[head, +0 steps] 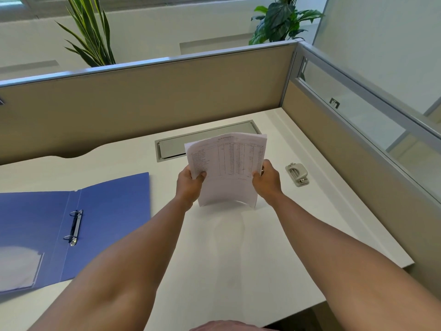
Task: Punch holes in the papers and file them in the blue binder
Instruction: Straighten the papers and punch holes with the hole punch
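The printed sheets (226, 168) are gripped upright by the left hand (189, 185) and right hand (267, 179) and squared on the desk (238, 247); insertion into the hole punch (297, 174) is called for next.

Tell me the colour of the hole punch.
The hole punch is light grey, seen in the head view.

Bright, even daylight fills the view; shadows on the desk (238, 247) are faint. Wide-angle distortion bends the partition (167, 96) edges; detail is slightly soft.
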The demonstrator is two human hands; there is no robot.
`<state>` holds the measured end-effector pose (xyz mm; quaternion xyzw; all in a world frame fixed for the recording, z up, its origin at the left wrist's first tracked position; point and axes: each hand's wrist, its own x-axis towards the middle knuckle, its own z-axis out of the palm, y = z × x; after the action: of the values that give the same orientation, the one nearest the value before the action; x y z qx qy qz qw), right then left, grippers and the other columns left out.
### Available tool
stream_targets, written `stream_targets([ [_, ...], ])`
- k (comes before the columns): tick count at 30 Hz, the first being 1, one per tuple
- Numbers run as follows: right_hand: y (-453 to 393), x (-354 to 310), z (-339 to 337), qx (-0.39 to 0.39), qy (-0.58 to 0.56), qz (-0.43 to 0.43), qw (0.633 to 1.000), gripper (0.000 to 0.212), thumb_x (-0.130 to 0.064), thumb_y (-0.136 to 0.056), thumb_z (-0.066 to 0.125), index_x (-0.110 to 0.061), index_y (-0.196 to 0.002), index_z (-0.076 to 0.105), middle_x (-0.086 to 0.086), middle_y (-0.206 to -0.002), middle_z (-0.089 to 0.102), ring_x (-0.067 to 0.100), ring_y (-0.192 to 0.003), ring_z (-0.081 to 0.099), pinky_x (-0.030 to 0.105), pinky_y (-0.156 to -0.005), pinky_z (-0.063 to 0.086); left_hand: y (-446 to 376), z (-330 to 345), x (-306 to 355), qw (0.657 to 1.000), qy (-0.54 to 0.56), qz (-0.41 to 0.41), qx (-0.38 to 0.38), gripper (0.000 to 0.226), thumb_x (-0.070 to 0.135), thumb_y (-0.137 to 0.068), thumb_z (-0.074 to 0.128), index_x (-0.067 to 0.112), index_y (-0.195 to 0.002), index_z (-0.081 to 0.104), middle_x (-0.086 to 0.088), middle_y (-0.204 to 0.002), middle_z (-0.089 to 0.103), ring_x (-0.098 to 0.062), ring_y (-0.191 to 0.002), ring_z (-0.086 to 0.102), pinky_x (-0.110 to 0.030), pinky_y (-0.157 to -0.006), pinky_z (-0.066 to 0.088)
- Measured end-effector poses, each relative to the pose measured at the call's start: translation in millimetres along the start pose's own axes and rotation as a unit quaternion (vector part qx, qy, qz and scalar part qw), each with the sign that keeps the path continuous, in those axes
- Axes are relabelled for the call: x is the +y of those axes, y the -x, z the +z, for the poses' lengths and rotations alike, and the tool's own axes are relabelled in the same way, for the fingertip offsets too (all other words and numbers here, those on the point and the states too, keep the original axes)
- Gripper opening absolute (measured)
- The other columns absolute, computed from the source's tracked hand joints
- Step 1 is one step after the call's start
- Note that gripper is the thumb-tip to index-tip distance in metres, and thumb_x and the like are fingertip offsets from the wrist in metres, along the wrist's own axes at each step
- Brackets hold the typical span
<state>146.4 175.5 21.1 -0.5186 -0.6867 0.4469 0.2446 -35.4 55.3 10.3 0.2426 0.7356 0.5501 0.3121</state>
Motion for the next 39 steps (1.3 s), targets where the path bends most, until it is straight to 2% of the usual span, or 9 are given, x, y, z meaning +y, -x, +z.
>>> stream_targets([
  [5,3.9,5.8,0.9,-0.006,-0.005,0.012,1.0,0.024,-0.005,-0.094,0.044,-0.013,-0.114,0.054,0.0,-0.106,0.062,0.022,-0.095,0.059,0.024,-0.068,0.047,0.5,-1.5,-7.6,0.999,-0.02,-0.018,-0.019,0.023,0.014,-0.098,0.058,0.019,-0.12,0.064,0.0,-0.115,0.068,-0.025,-0.109,0.061,-0.036,-0.091,0.05],
  [10,7.5,5.0,-1.3,-0.018,-0.046,0.001,0.999,0.02,-0.01,-0.095,0.047,-0.016,-0.111,0.059,-0.002,-0.103,0.064,0.019,-0.096,0.062,0.026,-0.072,0.051,1.1,-6.1,-7.6,0.999,-0.018,-0.02,-0.023,0.025,0.018,-0.099,0.057,0.019,-0.124,0.063,0.002,-0.117,0.068,-0.022,-0.108,0.064,-0.037,-0.092,0.053],
  [13,8.6,1.9,-3.6,-0.024,-0.062,0.004,0.998,0.018,-0.012,-0.096,0.047,-0.018,-0.108,0.058,-0.002,-0.105,0.064,0.018,-0.096,0.062,0.023,-0.068,0.049,1.5,-11.6,-4.0,0.999,0.006,-0.011,-0.035,0.025,0.019,-0.099,0.058,0.015,-0.123,0.063,0.0,-0.115,0.069,-0.021,-0.103,0.067,-0.031,-0.082,0.056],
  [19,9.5,3.7,-4.4,-0.041,-0.092,0.027,0.995,0.016,-0.015,-0.095,0.052,-0.021,-0.108,0.058,0.001,-0.11,0.067,0.02,-0.101,0.065,0.034,-0.087,0.055,4.6,-17.9,-1.9,0.997,0.046,-0.034,-0.048,0.025,0.017,-0.099,0.058,0.014,-0.124,0.061,0.001,-0.112,0.069,-0.018,-0.098,0.068,-0.03,-0.079,0.057],
  [24,12.0,8.8,-6.1,-0.061,-0.134,0.054,0.988,0.015,-0.013,-0.095,0.057,-0.017,-0.109,0.062,0.002,-0.109,0.071,0.018,-0.099,0.068,0.033,-0.088,0.056,4.9,-22.9,-8.2,0.993,0.068,-0.071,-0.066,0.026,0.013,-0.097,0.06,0.01,-0.123,0.063,-0.005,-0.115,0.07,-0.023,-0.1,0.069,-0.031,-0.08,0.057],
  [30,13.3,13.0,-4.7,-0.015,-0.157,0.093,0.983,0.018,-0.011,-0.095,0.056,-0.016,-0.11,0.063,0.004,-0.112,0.07,0.022,-0.102,0.067,0.036,-0.092,0.055,7.3,-29.4,-15.1,0.986,0.075,-0.128,-0.08,0.029,0.018,-0.094,0.067,0.01,-0.122,0.066,-0.004,-0.113,0.073,-0.019,-0.093,0.07,-0.031,-0.082,0.057],
  [34,18.2,11.8,-3.2,0.036,-0.16,0.128,0.978,0.023,-0.01,-0.094,0.053,-0.015,-0.115,0.062,0.003,-0.114,0.067,0.023,-0.104,0.064,0.036,-0.093,0.054,13.0,-34.8,-21.5,0.983,0.084,-0.143,-0.081,0.026,0.018,-0.093,0.068,0.016,-0.12,0.068,-0.003,-0.111,0.073,-0.015,-0.088,0.069,-0.024,-0.071,0.054],
  [36,22.0,10.7,-0.8,0.046,-0.167,0.14,0.975,0.024,-0.01,-0.094,0.053,-0.015,-0.116,0.062,0.002,-0.112,0.066,0.023,-0.105,0.064,0.037,-0.093,0.054,15.7,-37.5,-25.2,0.982,0.073,-0.145,-0.093,0.025,0.021,-0.094,0.067,0.016,-0.119,0.069,-0.002,-0.111,0.074,-0.018,-0.092,0.07,-0.027,-0.075,0.055],
  [39,28.6,9.4,5.6,0.037,-0.18,0.146,0.972,0.023,-0.012,-0.095,0.053,-0.016,-0.116,0.062,0.001,-0.112,0.066,0.023,-0.105,0.064,0.039,-0.096,0.054,19.0,-41.3,-29.5,0.98,0.046,-0.146,-0.126,0.022,0.026,-0.094,0.067,0.015,-0.113,0.07,-0.004,-0.11,0.075,-0.026,-0.1,0.071,-0.039,-0.089,0.056],
])
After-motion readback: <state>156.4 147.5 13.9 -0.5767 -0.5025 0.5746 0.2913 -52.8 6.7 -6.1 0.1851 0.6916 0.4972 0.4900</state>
